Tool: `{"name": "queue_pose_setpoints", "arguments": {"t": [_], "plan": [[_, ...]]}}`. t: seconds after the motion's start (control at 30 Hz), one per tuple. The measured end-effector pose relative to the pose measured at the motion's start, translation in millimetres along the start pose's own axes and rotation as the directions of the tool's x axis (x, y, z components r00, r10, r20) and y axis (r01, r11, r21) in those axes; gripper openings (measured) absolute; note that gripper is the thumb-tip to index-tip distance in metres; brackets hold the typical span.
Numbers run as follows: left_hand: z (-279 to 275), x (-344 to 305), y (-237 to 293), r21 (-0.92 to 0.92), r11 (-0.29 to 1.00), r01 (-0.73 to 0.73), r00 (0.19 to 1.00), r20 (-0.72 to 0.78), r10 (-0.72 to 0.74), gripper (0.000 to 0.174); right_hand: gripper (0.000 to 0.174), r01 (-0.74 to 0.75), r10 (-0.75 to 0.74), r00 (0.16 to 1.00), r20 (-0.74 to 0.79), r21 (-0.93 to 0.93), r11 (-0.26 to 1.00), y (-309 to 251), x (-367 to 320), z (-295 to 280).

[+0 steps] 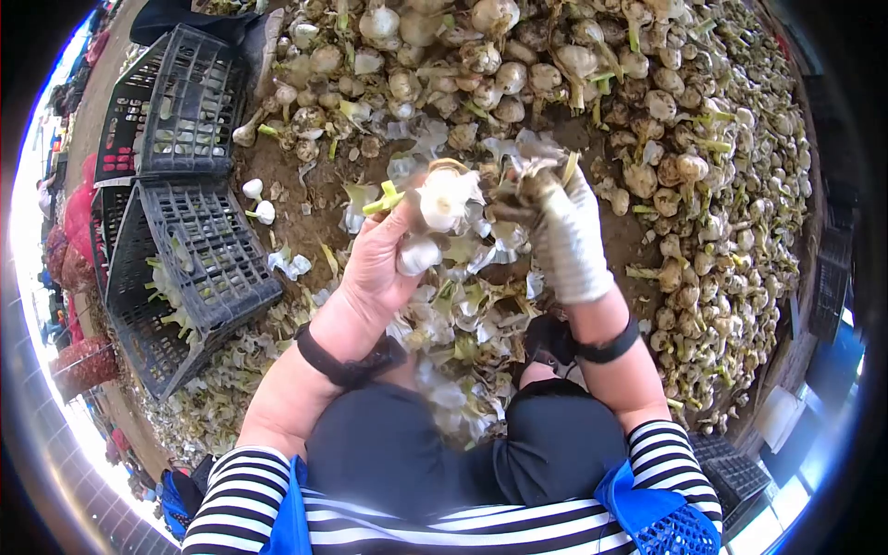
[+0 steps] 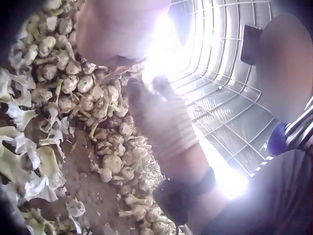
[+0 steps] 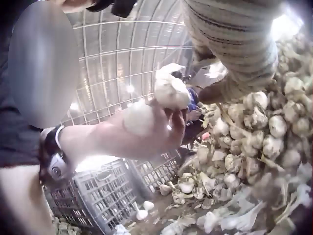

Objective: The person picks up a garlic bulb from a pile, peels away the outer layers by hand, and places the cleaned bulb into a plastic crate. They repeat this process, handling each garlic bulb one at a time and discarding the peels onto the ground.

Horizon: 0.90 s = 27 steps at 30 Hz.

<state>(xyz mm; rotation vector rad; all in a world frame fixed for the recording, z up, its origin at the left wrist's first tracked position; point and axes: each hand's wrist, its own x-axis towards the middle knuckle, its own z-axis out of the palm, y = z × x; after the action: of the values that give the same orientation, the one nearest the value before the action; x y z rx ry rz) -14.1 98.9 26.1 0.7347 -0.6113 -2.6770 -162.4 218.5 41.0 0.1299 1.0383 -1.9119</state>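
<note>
The bare left hand (image 1: 381, 254) holds a white garlic bulb (image 1: 448, 200) with a short green stem near the thumb, and a second bulb (image 1: 418, 255) lies lower against the palm. In the right wrist view, the same left hand (image 3: 146, 128) grips the peeled bulb (image 3: 171, 91) at its fingertips. The right hand (image 1: 572, 236), in a pale striped glove with dark fingers, is just right of the bulb, its fingers curled at papery skin (image 1: 536, 153). In the left wrist view the gloved hand (image 2: 164, 117) is partly washed out by glare.
Black crates (image 1: 208, 250) with garlic stand at the left. Two loose bulbs (image 1: 265, 213) lie beside them. A large heap of unpeeled garlic (image 1: 712, 231) spreads along the back and right. Peeled skins (image 1: 462, 324) cover the ground between the legs.
</note>
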Motion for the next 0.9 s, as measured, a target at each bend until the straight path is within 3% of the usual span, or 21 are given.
{"name": "queue_pose_setpoints", "arguments": {"t": [0.07, 0.1, 0.13, 0.2, 0.23, 0.27, 0.3, 0.33, 0.4, 0.43, 0.53, 0.57, 0.6, 0.67, 0.7, 0.73, 0.8, 0.87, 0.9], "plan": [[2.6, 0.7, -0.9, 0.021, 0.999, -0.024, 0.999, -0.037, 0.025, 0.038, 0.026, 0.357, -0.341, 0.934, 0.111, -0.363, 0.860, 11.7, -11.7, 13.3], [2.6, 1.3, -3.0, 0.113, 0.993, -0.040, 0.995, -0.086, 0.050, 0.037, 0.029, 0.606, -0.476, 0.793, 0.381, -0.571, 0.553, 14.2, -11.1, 12.9], [2.3, 2.0, -4.5, 0.206, 0.977, -0.051, 0.988, -0.131, 0.079, 0.035, 0.031, 0.688, -0.459, 0.681, 0.570, -0.712, 0.138, 3.3, -19.6, 17.2], [0.7, 0.1, -4.5, 0.180, 0.983, -0.039, 0.993, -0.104, 0.058, 0.032, 0.021, 0.653, -0.500, 0.688, 0.526, -0.750, 0.110, 5.2, -15.9, 15.4], [0.3, -0.2, -3.9, 0.100, 0.994, -0.039, 0.996, -0.076, 0.047, 0.031, 0.017, 0.478, -0.400, 0.876, 0.268, -0.588, 0.653, -1.1, -12.6, 17.8], [0.1, -1.5, -3.2, 0.022, 0.999, -0.034, 0.998, -0.048, 0.035, 0.031, 0.014, 0.151, -0.135, 0.987, 0.092, -0.203, 0.967, -9.7, -8.4, 22.0], [3.1, -3.6, -2.2, -0.006, 0.999, -0.041, 0.999, -0.017, 0.041, 0.030, 0.013, 0.103, -0.103, 0.995, 0.018, -0.044, 0.994, -8.7, 3.0, 6.7], [3.7, -3.6, -0.6, -0.006, 0.999, -0.044, 0.999, -0.016, 0.043, 0.030, 0.017, 0.069, -0.070, 0.997, 0.039, 0.032, 0.997, -6.9, 9.4, -2.5], [4.0, -2.3, 2.2, 0.023, 0.997, -0.072, 0.997, 0.004, 0.072, 0.030, 0.022, 0.175, -0.164, 0.982, 0.098, -0.120, 0.977, -4.8, 5.5, -6.3], [4.3, -2.3, 1.9, 0.077, 0.993, -0.092, 0.996, -0.005, 0.093, 0.030, 0.026, 0.174, -0.155, 0.975, 0.161, -0.110, 0.979, 1.2, 0.0, -2.4], [12.1, -1.5, -1.0, 0.173, 0.980, -0.103, 0.993, -0.035, 0.110, 0.029, 0.032, 0.070, 0.050, 0.955, 0.292, -0.385, 0.920, -0.1, -15.7, 6.3], [18.0, -1.5, -2.0, 0.165, 0.976, -0.140, 0.988, -0.045, 0.149, 0.035, 0.026, 0.298, -0.176, 0.944, 0.280, -0.485, 0.822, 14.4, -16.4, 5.7], [18.4, -1.9, -2.1, 0.164, 0.977, -0.138, 0.988, -0.044, 0.147, 0.035, 0.026, 0.298, -0.177, 0.944, 0.278, -0.486, 0.822, 10.8, -16.0, 3.2], [17.6, -3.8, -1.4, 0.195, 0.968, -0.160, 0.985, -0.030, 0.169, 0.029, 0.018, 0.255, -0.222, 0.967, 0.127, -0.527, 0.811, 0.6, -10.7, -1.7], [17.7, -4.2, -1.6, 0.195, 0.968, -0.160, 0.985, -0.032, 0.169, 0.029, 0.017, 0.345, -0.365, 0.926, 0.099, -0.617, 0.707, -1.2, -6.7, 1.6], [18.1, -3.6, -2.4, 0.273, 0.940, -0.202, 0.975, -0.032, 0.219, 0.029, 0.017, 0.343, -0.363, 0.927, 0.099, -0.619, 0.707, -4.8, -11.1, 5.9], [17.7, -3.3, -5.3, 0.344, 0.909, -0.235, 0.964, -0.035, 0.262, 0.028, 0.023, 0.386, -0.231, 0.919, 0.320, -0.849, 0.360, -13.0, -24.1, 17.0], [17.5, -1.2, -6.9, 0.675, 0.586, -0.449, 0.872, 0.186, 0.454, 0.025, 0.026, 0.412, -0.310, 0.901, 0.304, -0.825, 0.387, 4.6, -16.3, 7.9], [17.7, -1.4, -5.1, 0.758, 0.474, -0.448, 0.865, 0.235, 0.443, 0.024, 0.026, 0.375, -0.257, 0.924, 0.285, -0.810, 0.451, 5.6, -12.1, 4.0]]}}
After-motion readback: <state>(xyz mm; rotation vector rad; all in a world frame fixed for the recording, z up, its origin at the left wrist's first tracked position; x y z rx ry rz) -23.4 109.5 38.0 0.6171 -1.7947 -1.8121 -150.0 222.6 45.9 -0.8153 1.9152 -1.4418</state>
